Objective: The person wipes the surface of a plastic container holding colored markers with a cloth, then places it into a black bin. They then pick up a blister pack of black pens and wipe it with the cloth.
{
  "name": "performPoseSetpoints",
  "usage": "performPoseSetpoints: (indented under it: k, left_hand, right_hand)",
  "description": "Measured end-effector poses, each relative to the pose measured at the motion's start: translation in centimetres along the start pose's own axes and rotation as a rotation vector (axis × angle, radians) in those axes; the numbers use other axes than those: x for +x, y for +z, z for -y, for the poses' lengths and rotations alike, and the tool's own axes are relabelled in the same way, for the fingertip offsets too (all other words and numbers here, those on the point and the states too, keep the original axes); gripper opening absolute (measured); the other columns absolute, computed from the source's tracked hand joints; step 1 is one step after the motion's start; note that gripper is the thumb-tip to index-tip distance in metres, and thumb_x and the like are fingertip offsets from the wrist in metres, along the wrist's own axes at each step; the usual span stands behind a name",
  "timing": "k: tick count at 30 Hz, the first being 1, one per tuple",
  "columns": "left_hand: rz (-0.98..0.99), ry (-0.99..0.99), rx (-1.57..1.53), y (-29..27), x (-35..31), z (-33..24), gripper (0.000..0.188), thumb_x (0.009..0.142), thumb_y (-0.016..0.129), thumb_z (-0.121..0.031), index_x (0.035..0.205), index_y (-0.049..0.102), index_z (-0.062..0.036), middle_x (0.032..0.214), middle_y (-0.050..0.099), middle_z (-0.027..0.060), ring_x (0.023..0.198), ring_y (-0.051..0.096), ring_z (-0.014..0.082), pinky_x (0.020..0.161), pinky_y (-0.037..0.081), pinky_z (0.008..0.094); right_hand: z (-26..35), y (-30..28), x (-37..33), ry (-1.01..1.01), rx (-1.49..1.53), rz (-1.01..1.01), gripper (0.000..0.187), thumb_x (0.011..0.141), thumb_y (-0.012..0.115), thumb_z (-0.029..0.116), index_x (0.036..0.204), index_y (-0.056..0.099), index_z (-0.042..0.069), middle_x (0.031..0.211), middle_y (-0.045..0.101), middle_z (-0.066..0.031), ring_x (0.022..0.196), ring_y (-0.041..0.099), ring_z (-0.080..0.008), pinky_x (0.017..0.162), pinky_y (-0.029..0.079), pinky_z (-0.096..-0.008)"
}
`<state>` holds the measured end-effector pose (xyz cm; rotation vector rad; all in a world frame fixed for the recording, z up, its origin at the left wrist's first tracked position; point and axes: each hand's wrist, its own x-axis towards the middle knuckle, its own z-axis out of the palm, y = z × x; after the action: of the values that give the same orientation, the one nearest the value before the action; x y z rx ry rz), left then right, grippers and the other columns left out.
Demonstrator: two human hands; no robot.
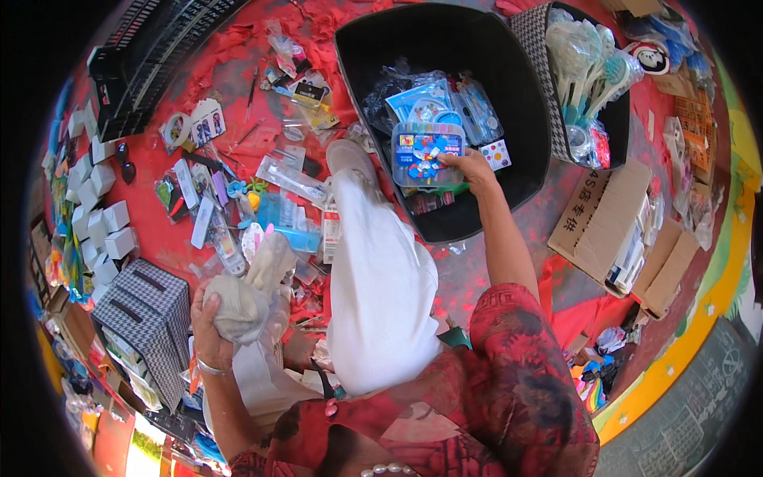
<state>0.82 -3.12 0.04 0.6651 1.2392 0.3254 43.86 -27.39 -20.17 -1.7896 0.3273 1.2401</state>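
My right hand (472, 168) grips the right edge of a clear plastic case (429, 151). It has rounded corners, a blue printed front and a row of coloured bits along its top. I hold it over a black-lined storage box (509, 79) that contains blue packaged goods (477, 111) and crumpled clear plastic. On the lower left, my left hand (211, 330), with a bracelet at the wrist, is closed around a soft grey-beige bundle (238, 308). It looks like cloth, but its exact kind I cannot tell.
A houndstooth box (531, 36) holds plastic-wrapped long-handled utensils (588, 71). An open cardboard box (600, 226) stands right. Small packages, including a blue clear container (290, 222), cover the red floor around my feet. White boxes (99, 226) and a houndstooth case (147, 318) lie left.
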Motion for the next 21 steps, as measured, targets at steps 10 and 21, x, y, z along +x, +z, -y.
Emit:
performPoseSetpoints:
  k: [10, 21]
  left_hand:
    - [-0.005, 0.005, -0.048, 0.5, -0.2, -0.4, 0.038, 0.078, 0.063, -0.013, 0.11, 0.045, -0.003, 0.103, 0.055, 0.0102, 0.093, 0.057, 0.0205, 0.085, 0.048, 0.0334]
    - [-0.04, -0.028, -0.036, 0.6, 0.5, 0.4, 0.039, 0.078, 0.062, -0.012, 0.111, 0.045, -0.0029, 0.102, 0.056, 0.0121, 0.091, 0.059, 0.0227, 0.082, 0.05, 0.0368]
  right_hand:
    - [11.4, -0.6, 3.7, -0.442, 0.03, 0.007, 0.018, 0.077, 0.067, 0.015, 0.089, 0.063, 0.002, 0.074, 0.063, -0.0051, 0.061, 0.057, -0.0112, 0.054, 0.042, -0.0234]
    - [11.8, 12.1, 14.4, -0.491, -0.811, -0.548, 0.044, 0.067, 0.074, 0.037, 0.09, 0.066, 0.0, 0.095, 0.063, -0.0225, 0.094, 0.059, -0.037, 0.081, 0.048, -0.0403]
